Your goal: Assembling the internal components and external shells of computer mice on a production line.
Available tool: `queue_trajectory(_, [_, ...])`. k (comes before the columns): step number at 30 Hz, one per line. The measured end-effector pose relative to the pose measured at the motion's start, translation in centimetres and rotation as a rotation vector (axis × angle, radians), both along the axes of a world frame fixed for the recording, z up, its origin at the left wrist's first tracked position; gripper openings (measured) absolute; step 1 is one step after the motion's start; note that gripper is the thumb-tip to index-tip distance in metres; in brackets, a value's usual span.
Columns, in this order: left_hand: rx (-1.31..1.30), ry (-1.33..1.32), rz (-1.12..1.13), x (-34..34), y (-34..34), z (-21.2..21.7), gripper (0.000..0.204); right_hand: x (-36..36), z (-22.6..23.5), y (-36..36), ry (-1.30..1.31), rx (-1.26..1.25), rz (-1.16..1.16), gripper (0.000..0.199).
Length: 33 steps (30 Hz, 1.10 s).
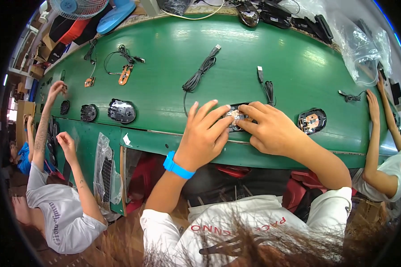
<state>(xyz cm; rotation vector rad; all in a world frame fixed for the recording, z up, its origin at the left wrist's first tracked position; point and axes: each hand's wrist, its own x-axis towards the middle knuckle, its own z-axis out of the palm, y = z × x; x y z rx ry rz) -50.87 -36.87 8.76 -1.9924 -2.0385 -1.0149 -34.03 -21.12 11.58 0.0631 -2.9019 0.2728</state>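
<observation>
At the near edge of the green bench, a black computer mouse base (232,129) with an orange-brown circuit board (237,116) lies between my hands. My left hand (204,133), a blue band at its wrist, holds the base's left side; its other fingers are raised and apart. From the right, my right hand (276,130) has its fingertips on the board and the base's edge. Fingers cover much of both parts. A bundled black USB cable (202,73) lies beyond my left hand, its lead running down toward it. Another USB cable (268,91) lies just beyond my right hand.
Right of my hands sits another mouse base with a board (312,121). Leftward are black mouse bases (121,111) and cabled circuit boards (125,75). Clear plastic bags (358,49) and black mouse parts line the far side. Co-workers' arms (373,109) reach in from both sides.
</observation>
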Motion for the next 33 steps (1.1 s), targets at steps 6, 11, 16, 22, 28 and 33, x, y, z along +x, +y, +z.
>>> queue_trajectory(6, [-0.037, 0.000, -0.112, -0.5, 0.9, -0.3, 0.025, 0.4, 0.7, 0.1, 0.130, -0.034, 0.001, 0.043])
queue_trajectory(11, [-0.008, -0.032, -0.108, -0.4, 1.2, -0.5, 0.023, 0.3, 0.1, -0.4, 0.002, -0.122, -0.024, 0.036])
queue_trajectory(16, [-0.024, -0.023, -0.107, -0.5, 1.5, 0.0, 0.023, -0.1, 0.6, -0.3, -0.037, -0.045, -0.047, 0.030])
queue_trajectory(22, [-0.040, 0.082, -0.106, -0.4, 1.4, 0.7, 0.026, 0.3, 0.5, 1.0, 0.050, -0.150, 0.041, 0.032])
queue_trajectory(28, [-0.043, 0.096, -0.129, -0.3, 1.5, 1.0, 0.023, 1.5, 0.1, 1.7, 0.099, -0.059, -0.059, 0.034])
queue_trajectory(33, [-0.043, 0.102, -0.150, -0.3, 1.7, 0.8, 0.020, 1.8, -0.6, 0.8, 0.118, -0.024, -0.080, 0.035])
